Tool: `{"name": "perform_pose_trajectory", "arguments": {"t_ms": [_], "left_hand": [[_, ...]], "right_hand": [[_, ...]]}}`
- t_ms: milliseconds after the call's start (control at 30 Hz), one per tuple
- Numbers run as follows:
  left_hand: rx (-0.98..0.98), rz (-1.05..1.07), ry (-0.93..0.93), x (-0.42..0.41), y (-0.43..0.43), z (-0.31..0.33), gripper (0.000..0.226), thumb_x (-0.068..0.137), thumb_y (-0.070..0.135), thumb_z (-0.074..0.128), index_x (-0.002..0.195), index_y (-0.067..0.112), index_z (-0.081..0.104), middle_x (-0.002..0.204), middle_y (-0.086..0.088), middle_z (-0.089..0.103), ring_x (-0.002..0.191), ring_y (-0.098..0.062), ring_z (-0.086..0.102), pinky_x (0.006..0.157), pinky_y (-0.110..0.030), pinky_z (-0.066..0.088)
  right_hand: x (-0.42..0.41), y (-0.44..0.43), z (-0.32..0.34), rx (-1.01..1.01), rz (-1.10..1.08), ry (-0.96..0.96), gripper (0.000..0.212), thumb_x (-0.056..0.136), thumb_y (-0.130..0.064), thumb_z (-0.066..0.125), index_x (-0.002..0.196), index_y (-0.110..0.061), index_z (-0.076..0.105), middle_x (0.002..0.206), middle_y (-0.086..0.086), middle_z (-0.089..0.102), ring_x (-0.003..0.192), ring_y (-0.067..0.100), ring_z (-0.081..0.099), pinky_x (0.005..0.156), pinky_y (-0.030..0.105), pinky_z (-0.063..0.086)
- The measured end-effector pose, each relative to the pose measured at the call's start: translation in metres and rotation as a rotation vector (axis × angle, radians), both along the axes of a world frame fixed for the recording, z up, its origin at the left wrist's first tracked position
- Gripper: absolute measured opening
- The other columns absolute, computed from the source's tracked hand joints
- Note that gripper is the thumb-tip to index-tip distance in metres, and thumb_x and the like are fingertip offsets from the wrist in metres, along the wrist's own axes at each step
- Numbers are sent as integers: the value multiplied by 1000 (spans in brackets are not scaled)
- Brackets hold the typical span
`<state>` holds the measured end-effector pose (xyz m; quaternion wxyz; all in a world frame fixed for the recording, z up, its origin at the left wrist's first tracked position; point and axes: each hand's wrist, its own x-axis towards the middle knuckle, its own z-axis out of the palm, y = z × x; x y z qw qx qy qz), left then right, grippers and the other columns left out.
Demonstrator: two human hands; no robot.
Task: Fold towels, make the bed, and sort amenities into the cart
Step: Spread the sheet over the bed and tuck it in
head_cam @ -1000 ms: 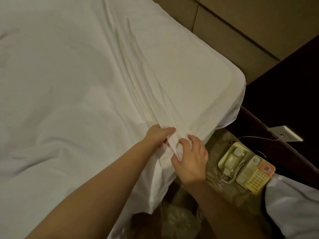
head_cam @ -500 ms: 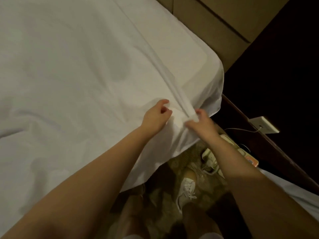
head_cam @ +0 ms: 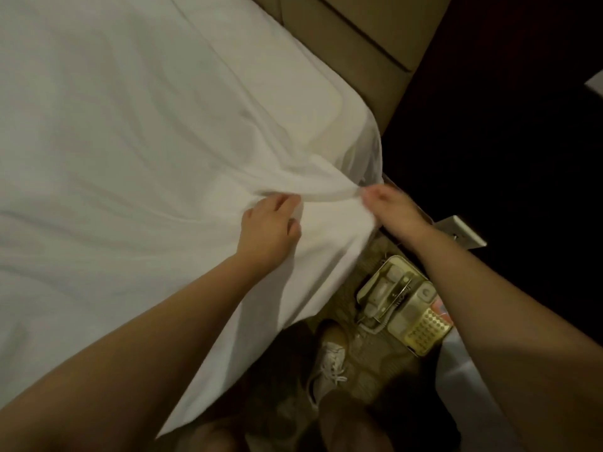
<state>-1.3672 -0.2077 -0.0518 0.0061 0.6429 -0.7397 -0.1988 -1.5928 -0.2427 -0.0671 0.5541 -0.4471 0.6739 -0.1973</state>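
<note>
Hands first: the left hand (head_cam: 270,223) lies on the sheet (head_cam: 146,151) just under a raised ridge of cloth, fingers bent, and from here I cannot tell whether it pinches the fabric or only presses it. Across from it, the right hand (head_cam: 390,207) has a bunch of that sheet pinched tight and is drawing it out past the bed's corner (head_cam: 355,125). And that is the change: a second ago both hands sat almost together at the edge, with long pleats running up the bed; now they are apart, the pleats have flattened to soft ripples, and one taut fold runs between them. By my reckoning the slack is being taken up for a corner tuck, so the bed-making is well under way but not finished, with the hem hanging loose down the side. Further right, a telephone (head_cam: 404,308) sits on the carpet beside a white shoe (head_cam: 326,370), with a wall plate (head_cam: 463,233) beyond. As for containers, no cart, bin or tray shows, nor any towels or amenities.
</note>
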Motion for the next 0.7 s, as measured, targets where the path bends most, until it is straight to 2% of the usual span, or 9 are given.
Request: {"name": "perform_pose_trajectory", "arguments": {"t_ms": [67,133,167,233,300,400,533,633,700], "left_hand": [[-3,-89,-159,2,12,-9,49,93,28,48,141,20,43,147,-12,38,135,-31,35,106,-47,27],[16,-137,-268,8,25,-19,53,91,31,51,143,24,40,154,-12,27,142,-31,24,109,-53,20],[14,-148,-299,12,30,-23,54,90,31,52,142,25,41,155,-11,26,143,-31,23,109,-55,20],[-12,-172,-325,20,37,-30,53,86,29,53,138,24,47,153,-13,32,140,-33,30,106,-57,24],[-51,-187,-330,24,39,-33,54,83,32,46,135,23,51,149,-15,38,136,-34,36,102,-57,30],[-78,-177,-297,18,36,-32,57,79,30,49,135,21,50,147,-16,41,135,-34,38,100,-60,32],[-162,-182,-248,16,22,-30,57,82,32,41,137,19,47,141,-17,46,130,-32,44,98,-55,37],[-307,-203,-146,12,5,-22,52,84,26,42,134,13,49,124,-17,56,111,-35,56,86,-45,44],[-393,-214,-118,4,-11,-15,49,83,23,45,130,12,53,120,-18,58,103,-37,58,83,-44,45]], "right_hand": [[-1,14,-24,197,221,107,51,88,-49,59,129,-19,51,122,1,55,113,24,54,96,40,46],[-5,28,-44,272,330,194,53,84,-44,68,128,-19,51,118,-1,54,108,19,54,88,33,46],[-5,33,-51,260,352,204,48,84,-38,70,126,-21,55,115,0,54,108,18,53,84,29,43],[-4,38,-60,151,362,275,46,84,-34,70,127,-27,54,123,3,52,118,22,49,86,28,39],[3,35,-68,11,337,339,65,83,-40,70,139,-31,40,139,5,41,130,27,37,99,36,38],[22,20,-72,-63,234,189,85,82,-44,70,149,-24,22,152,5,27,139,27,26,111,46,30],[49,-10,-70,-61,152,-17,71,83,-41,70,142,-21,36,143,2,43,129,23,41,104,42,40],[62,-17,-64,37,141,-171,53,81,-31,74,128,-17,54,123,3,61,115,23,56,98,41,47],[60,-8,-54,33,131,-228,41,81,-23,74,120,-15,61,109,2,67,104,20,62,92,35,50]]}}
